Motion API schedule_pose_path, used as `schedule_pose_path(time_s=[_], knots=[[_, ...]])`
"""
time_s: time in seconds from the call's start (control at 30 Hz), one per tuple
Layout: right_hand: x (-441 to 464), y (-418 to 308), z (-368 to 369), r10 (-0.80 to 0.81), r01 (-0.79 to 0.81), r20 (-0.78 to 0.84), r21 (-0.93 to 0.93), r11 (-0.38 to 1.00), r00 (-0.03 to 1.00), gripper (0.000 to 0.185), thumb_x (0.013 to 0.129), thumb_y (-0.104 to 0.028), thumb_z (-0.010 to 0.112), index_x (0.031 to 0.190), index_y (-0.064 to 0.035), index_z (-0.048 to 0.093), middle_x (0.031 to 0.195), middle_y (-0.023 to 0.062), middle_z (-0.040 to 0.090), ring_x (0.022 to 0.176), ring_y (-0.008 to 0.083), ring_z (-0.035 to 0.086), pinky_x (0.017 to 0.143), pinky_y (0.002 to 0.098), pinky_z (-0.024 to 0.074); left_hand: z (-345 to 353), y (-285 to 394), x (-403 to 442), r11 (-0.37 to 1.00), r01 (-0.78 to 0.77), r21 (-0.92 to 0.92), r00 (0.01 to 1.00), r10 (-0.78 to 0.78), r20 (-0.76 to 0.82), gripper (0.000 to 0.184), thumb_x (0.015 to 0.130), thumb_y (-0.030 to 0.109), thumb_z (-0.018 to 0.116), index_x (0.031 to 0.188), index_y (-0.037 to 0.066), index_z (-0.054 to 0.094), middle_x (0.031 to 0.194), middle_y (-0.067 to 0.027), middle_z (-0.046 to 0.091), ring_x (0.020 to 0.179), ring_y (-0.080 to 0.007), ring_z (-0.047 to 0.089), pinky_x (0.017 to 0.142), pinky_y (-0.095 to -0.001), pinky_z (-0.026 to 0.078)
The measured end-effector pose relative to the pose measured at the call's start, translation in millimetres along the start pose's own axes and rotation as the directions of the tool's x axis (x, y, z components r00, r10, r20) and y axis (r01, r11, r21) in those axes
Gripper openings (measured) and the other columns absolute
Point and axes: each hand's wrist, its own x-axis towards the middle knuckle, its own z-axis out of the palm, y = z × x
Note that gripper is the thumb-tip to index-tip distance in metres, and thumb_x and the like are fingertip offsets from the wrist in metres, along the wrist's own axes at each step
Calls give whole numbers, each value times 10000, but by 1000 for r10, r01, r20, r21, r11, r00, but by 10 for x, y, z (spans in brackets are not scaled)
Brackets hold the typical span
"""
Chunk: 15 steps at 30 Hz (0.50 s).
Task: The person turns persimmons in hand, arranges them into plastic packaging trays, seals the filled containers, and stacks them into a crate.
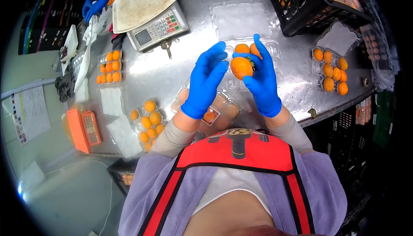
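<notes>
Both of my hands wear blue gloves and are raised over the metal table. My right hand (263, 79) holds an orange fruit (241, 68) with green leaves turned to the right, between thumb and fingers. Just left of that fruit, my left hand (205, 79) has its fingers apart and holds nothing. Behind my right hand lies a clear plastic tray (272, 51) with two more orange fruits (241, 48) in view, the right one partly covered by my fingers. Its lid (241, 19), lined with white, is folded open beyond it.
Filled fruit trays stand at the right (328, 70), far left (110, 66) and lower left (150, 119). A scale (159, 25) is at the upper left, a black crate (316, 12) at the upper right. Near the top left are a co-worker's gloved hands (97, 7).
</notes>
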Motion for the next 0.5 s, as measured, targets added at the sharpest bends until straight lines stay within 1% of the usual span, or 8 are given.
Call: schedule_pose_path(time_s=[0.03, 0.07, 0.1, 0.13, 0.2, 0.33, 0.4, 0.5], knots=[[5, 0, -11, -72, 72, -6, -56, 996, 997, 805, 803, -147, 634, 1449, -31, 168, 1154, 119, 553, 1108, 225, 534, 960, 330, 396, -7, 20, 1, 985, 125, -122, 991, -119, 55, 511, 861, 155, 623, 1315, 33, 422, 1288, -104, 489, 1120, -213, 517, 959, -339, 421], [6, -4, -10, -108, 107, -6, -84, 991, 994, 821, 794, -121, 640, 1451, -31, 157, 1146, 121, 560, 1110, 225, 534, 963, 330, 393, -12, 32, -2, 939, 252, -233, 966, -229, 124, 441, 891, 140, 587, 1296, 39, 443, 1248, -93, 520, 1092, -202, 536, 939, -328, 437], [8, -9, -9, -143, 142, -7, -111, 984, 990, 838, 784, -94, 646, 1454, -32, 145, 1137, 122, 566, 1112, 224, 534, 967, 330, 389, 16, 4, -13, 915, 281, -289, 958, -250, 139, 378, 898, 140, 577, 1249, 47, 472, 1198, -89, 550, 1064, -198, 552, 921, -332, 454], [8, -23, 4, -155, 155, 8, -138, 978, 988, 849, 777, -77, 645, 1455, -33, 136, 1153, 130, 560, 1116, 228, 534, 972, 333, 389, 25, -31, -17, 915, 281, -289, 958, -250, 138, 378, 898, 140, 577, 1249, 47, 472, 1198, -89, 550, 1064, -198, 552, 921, -332, 454], [6, -36, 26, -165, 167, 24, -163, 972, 986, 860, 771, -60, 645, 1457, -35, 128, 1169, 138, 555, 1121, 232, 533, 977, 337, 388, 27, -92, -28, 844, 384, -373, 922, -333, 195, 338, 894, 151, 584, 1208, 65, 495, 1155, -72, 566, 1050, -186, 558, 897, -336, 467], [10, -25, 36, -178, 180, 28, -170, 969, 984, 873, 767, -58, 653, 1458, -36, 119, 1185, 143, 549, 1135, 242, 527, 984, 343, 393, 29, -135, 2, 814, 392, -428, 920, -338, 200, 289, 890, 178, 588, 1152, 82, 512, 1120, -68, 569, 1043, -181, 563, 875, -332, 478], [19, -22, 34, -183, 188, 41, -177, 966, 982, 878, 765, -57, 655, 1458, -37, 117, 1187, 141, 549, 1135, 244, 527, 983, 343, 396, 29, -162, 9, 812, 374, -449, 927, -327, 182, 301, 908, 220, 553, 1160, 56, 530, 1144, -98, 575, 1044, -214, 572, 876, -352, 486], [26, -25, 26, -203, 209, 53, -210, 955, 978, 886, 752, -56, 669, 1454, -26, 129, 1191, 134, 549, 1137, 243, 524, 996, 353, 383, 34, -108, 21, 796, 408, -447, 913, -365, 184, 289, 914, 228, 540, 1140, 49, 536, 1147, -94, 570, 1043, -208, 565, 883, -342, 476]])
